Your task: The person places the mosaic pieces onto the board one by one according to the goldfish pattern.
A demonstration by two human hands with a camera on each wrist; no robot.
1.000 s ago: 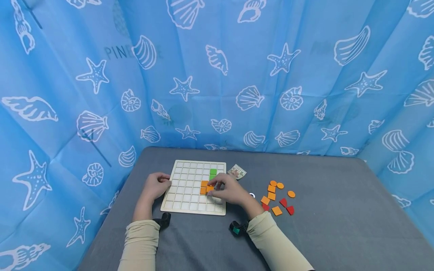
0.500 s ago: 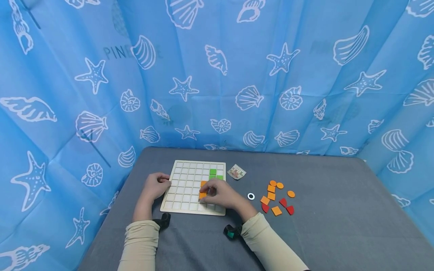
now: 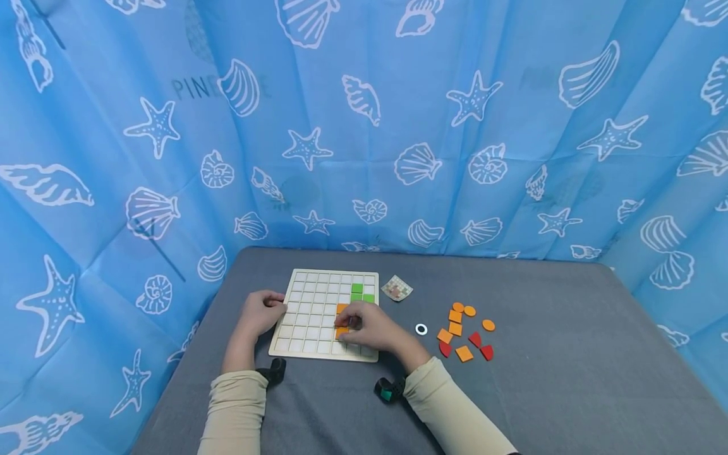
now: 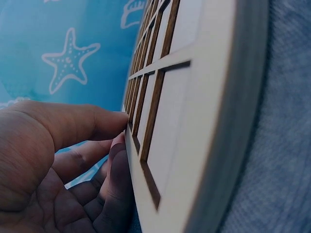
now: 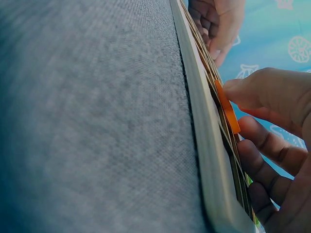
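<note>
A pale wooden grid board (image 3: 307, 316) lies on the table. My left hand (image 3: 263, 311) holds its left edge; the left wrist view shows the thumb at the rim (image 4: 214, 126) with the other fingers curled beside and below. Over the lower right part of the board, my right hand (image 3: 370, 327) pinches an orange square tile (image 5: 227, 108) between thumb and fingers, low over the cells. Another orange tile (image 3: 342, 308) shows just above this hand, and green tiles (image 3: 357, 288) sit in cells farther back. The right hand hides some cells.
Right of the board lie a small patterned card (image 3: 397, 288) and a white ring (image 3: 421, 329). Farther right are scattered loose orange squares (image 3: 455, 328), orange discs (image 3: 488, 325) and red quarter-round pieces (image 3: 486, 353). A blue shell-print curtain (image 3: 364, 158) hangs behind the grey table (image 3: 557, 354).
My right hand has shifted left and slightly nearer over the board, uncovering the white ring and a second green tile. It barely moves in the last half second. The left hand keeps its place.
</note>
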